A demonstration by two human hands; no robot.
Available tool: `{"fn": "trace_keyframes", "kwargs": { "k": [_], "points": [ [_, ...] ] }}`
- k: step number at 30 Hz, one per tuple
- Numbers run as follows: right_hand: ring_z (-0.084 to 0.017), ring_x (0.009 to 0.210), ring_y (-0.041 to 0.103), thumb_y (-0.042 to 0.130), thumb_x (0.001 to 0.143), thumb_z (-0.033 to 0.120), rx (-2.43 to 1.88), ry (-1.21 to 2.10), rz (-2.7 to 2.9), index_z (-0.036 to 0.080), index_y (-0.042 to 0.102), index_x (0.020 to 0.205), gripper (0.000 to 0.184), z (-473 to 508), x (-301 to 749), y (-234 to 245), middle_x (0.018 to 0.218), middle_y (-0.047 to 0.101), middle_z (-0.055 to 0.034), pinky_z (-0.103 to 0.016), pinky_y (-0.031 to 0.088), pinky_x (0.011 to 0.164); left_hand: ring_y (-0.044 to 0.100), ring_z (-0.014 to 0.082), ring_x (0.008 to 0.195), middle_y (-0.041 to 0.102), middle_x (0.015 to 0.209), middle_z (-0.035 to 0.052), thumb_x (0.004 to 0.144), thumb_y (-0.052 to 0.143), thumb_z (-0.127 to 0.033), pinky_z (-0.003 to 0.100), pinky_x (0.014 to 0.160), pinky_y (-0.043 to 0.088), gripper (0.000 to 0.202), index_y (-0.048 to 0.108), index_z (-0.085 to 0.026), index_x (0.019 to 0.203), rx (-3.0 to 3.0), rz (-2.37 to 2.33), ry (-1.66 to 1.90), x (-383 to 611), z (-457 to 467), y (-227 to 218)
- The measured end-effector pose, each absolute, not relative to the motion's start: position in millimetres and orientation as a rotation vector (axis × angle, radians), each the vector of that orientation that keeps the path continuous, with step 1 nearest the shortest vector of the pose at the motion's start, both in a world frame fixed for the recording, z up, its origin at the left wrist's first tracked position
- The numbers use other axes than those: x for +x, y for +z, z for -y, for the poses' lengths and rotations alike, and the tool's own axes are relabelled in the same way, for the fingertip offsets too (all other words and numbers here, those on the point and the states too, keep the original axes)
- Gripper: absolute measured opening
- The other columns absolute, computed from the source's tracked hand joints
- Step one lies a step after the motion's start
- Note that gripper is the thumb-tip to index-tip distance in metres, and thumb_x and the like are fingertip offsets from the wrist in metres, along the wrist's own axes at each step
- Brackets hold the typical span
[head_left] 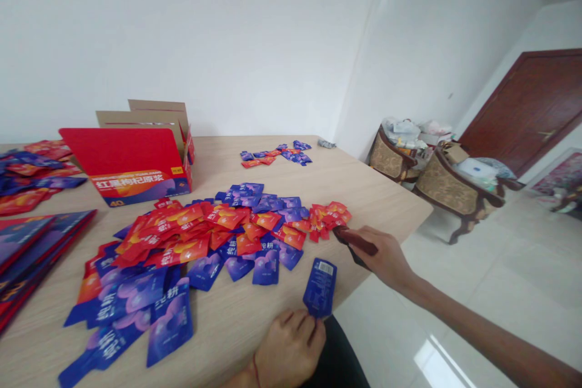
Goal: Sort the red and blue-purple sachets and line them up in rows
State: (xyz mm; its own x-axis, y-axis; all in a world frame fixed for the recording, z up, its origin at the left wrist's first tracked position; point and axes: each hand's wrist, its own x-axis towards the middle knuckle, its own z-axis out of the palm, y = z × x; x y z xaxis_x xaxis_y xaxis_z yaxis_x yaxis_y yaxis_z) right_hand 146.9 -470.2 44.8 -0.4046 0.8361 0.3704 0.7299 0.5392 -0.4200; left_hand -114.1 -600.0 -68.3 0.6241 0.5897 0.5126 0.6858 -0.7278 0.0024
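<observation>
At the table's front edge my left hand (291, 345) is closed, its curled fingers at the lower end of a blue pouch (321, 288) whose printed back, with a barcode, faces up. Farther right my right hand (384, 257) is wrapped round a dark brown and black stapler-like tool (364, 242). The tool's tip is beside a small cluster of red pouches (330, 218). A big mixed heap of red pouches (182, 227) and blue pouches (266, 264) spreads to the left of both hands. More blue pouches (170, 321) overlap at the front left.
A red carton (131, 163) with raised flaps stands behind the heap. Flat printed cartons (40, 248) lie at the left, below another pouch pile (36, 170). Several pouches (277, 154) lie near the wall. Beyond the table (377, 194) are two loaded armchairs (454, 188) and a brown door (522, 97).
</observation>
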Motion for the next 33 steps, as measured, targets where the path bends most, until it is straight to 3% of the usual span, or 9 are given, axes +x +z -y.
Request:
{"fn": "trace_keyframes", "kwargs": {
  "k": [3,8,15,18,22,28,33],
  "points": [
    [-0.020,0.090,0.071,0.058,0.099,0.041,-1.243,0.243,2.220,0.030,0.074,0.122,0.031,478,156,45,0.104,0.075,-0.0036,-0.028,0.054,0.078,0.068,0.0180,0.071,0.072,0.087,0.0003,0.100,0.058,-0.013,0.030,0.065,0.052,0.018,0.065,-0.019,0.115,-2.708,1.176,-0.947,-121,593,-50],
    [-0.019,0.091,0.072,0.059,0.098,0.038,-1.235,0.151,2.184,0.029,0.073,0.123,0.030,486,170,49,0.107,0.075,-0.0039,-0.028,0.055,0.079,0.073,0.0155,0.088,0.075,0.102,0.0003,0.102,0.054,-0.018,0.024,0.078,0.055,0.022,0.068,-0.025,0.116,-2.825,1.649,-1.589,-132,578,-21],
    [-0.019,0.087,0.072,0.058,0.099,0.039,-1.226,0.135,2.194,0.029,0.073,0.121,0.029,496,180,50,0.104,0.075,-0.0040,-0.027,0.055,0.074,0.070,0.0178,0.069,0.068,0.081,0.0015,0.087,0.059,-0.018,0.025,0.062,0.053,0.015,0.063,-0.017,0.102,-2.737,2.194,-2.155,-133,560,-37],
    [-0.019,0.088,0.072,0.059,0.099,0.039,-1.225,0.155,2.198,0.029,0.073,0.121,0.028,501,176,47,0.103,0.075,-0.0046,-0.028,0.055,0.076,0.071,0.0187,0.068,0.070,0.077,0.0018,0.084,0.060,-0.015,0.026,0.062,0.052,0.014,0.066,-0.015,0.096,-2.835,2.267,-1.999,-133,557,-50],
    [-0.020,0.087,0.071,0.060,0.098,0.038,-1.214,0.218,2.209,0.027,0.073,0.121,0.028,505,168,41,0.104,0.075,-0.0055,-0.029,0.055,0.077,0.070,0.0172,0.071,0.072,0.076,0.0009,0.085,0.059,-0.009,0.025,0.067,0.050,0.017,0.072,-0.016,0.093,-2.995,2.215,-1.518,-132,561,-51],
    [-0.021,0.093,0.071,0.057,0.098,0.039,-1.252,0.211,2.264,0.029,0.073,0.123,0.032,510,153,37,0.106,0.075,-0.0061,-0.032,0.056,0.082,0.069,0.0239,0.098,0.073,0.110,0.0056,0.095,0.067,-0.017,0.032,0.081,0.055,0.013,0.074,-0.021,0.105,-2.825,1.605,-0.650,-127,580,-31],
    [-0.020,0.091,0.070,0.057,0.098,0.034,-1.270,0.116,2.395,0.029,0.075,0.118,0.027,519,134,40,0.104,0.075,-0.0067,-0.030,0.054,0.081,0.067,0.0270,0.111,0.070,0.125,0.0112,0.096,0.068,-0.019,0.037,0.088,0.057,0.023,0.069,-0.015,0.119,-2.702,1.305,-0.471,-118,591,-59]
  ]
}}
